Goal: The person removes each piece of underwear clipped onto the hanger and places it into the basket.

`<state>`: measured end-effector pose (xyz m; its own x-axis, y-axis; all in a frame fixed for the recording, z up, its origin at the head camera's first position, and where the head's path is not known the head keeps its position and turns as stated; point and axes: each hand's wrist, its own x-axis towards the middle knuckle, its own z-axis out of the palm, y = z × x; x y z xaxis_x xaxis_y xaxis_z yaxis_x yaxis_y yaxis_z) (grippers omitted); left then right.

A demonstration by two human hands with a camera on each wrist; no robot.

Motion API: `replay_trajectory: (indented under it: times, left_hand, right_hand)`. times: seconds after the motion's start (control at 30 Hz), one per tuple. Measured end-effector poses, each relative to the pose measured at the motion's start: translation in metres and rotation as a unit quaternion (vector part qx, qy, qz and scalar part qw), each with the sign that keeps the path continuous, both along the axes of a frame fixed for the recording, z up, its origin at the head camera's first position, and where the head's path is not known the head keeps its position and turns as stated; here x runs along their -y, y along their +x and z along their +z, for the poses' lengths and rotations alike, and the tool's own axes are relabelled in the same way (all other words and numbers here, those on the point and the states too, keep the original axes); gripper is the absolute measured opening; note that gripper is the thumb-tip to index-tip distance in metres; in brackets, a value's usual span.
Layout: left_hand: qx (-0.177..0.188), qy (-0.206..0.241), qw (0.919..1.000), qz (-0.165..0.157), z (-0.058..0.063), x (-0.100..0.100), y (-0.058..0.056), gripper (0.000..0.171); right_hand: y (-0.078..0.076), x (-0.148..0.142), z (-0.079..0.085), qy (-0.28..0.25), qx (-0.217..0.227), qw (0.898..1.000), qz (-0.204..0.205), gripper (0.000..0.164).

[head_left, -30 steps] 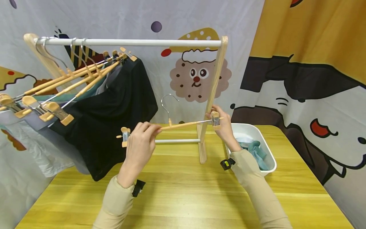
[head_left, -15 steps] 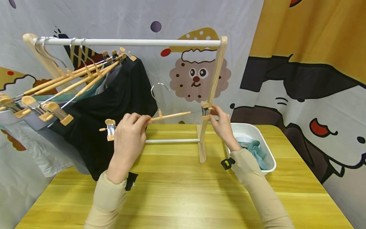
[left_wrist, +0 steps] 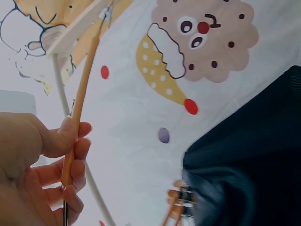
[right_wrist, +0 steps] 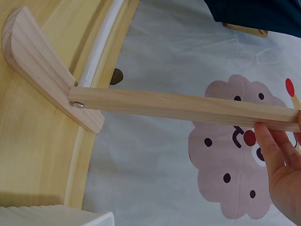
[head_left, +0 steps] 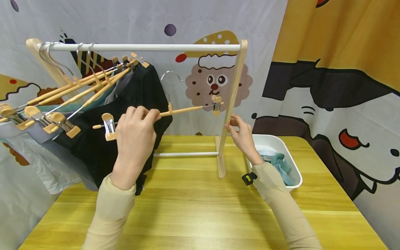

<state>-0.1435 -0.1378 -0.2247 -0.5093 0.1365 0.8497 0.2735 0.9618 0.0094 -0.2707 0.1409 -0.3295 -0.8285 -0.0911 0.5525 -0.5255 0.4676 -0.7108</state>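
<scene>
My left hand (head_left: 135,139) grips the wooden bar of a clip hanger (head_left: 184,110), raised in front of the rack. Nothing hangs from this hanger's metal clips, and its hook points up just below the rail. The left wrist view shows thumb and fingers curled round the hanger bar (left_wrist: 84,84). My right hand (head_left: 243,136) holds the right wooden upright (head_left: 234,86) of the clothes rack between thumb and fingers. In the right wrist view, fingertips lie against that upright (right_wrist: 188,106), with part of the hand cut off by the frame.
Several clip hangers with garments, a black one (head_left: 125,114) in front, hang at the left of the white rail (head_left: 175,47). A white basin (head_left: 295,166) with teal cloth stands right of the rack on the wooden table (head_left: 200,211). A printed curtain hangs behind.
My left hand has carried the hanger up and to the left. My right hand has let go of the hanger's right clip and now holds the rack's upright.
</scene>
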Motion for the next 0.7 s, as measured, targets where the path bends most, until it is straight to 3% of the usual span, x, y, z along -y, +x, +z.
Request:
replay_trajectory:
  times: [0.27, 0.47, 0.7]
  left_hand:
    - [-0.054, -0.06, 0.9956, 0.048, 0.022, -0.022, 0.0, 0.021]
    - [-0.091, -0.069, 0.9907, 0.075, 0.038, -0.039, -0.004, 0.026]
    - [-0.08, -0.05, 0.9893, 0.112, 0.053, -0.058, -0.009, 0.024]
  right_hand:
    - [0.0, 0.0, 0.0, -0.002, 0.0, 1.0, 0.001, 0.032]
    - [0.0, 0.0, 0.0, -0.001, -0.001, 1.0, 0.003, 0.031]
    - [0.0, 0.0, 0.0, 0.001, -0.008, 1.0, 0.0, 0.03]
